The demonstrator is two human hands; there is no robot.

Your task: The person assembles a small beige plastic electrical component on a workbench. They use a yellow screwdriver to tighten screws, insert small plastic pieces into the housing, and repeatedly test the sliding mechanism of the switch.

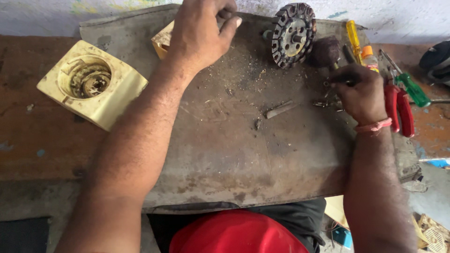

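Currently, the person's left hand (199, 33) rests near the far edge of a worn grey board (225, 150), fingers curled together over a yellowed plastic part (162, 41); whether it actually grips that part cannot be told, as the hand hides most of it. The right hand (360, 91) sits near the board's right edge, fingers pressed together, pinching a dark tool handle (347, 75) just above some small metal screws (323, 104). A black slotted fan wheel (293, 33) stands tilted at the far edge, touching a dark rounded motor part (325, 50). A short metal rod (280, 109) lies mid-board. Beside the right hand: red-handled pliers (399, 110), a yellow screwdriver (353, 37), a green-handled screwdriver (412, 89). A yellowed square housing (91, 84) with a round opening sits off the board's left edge.
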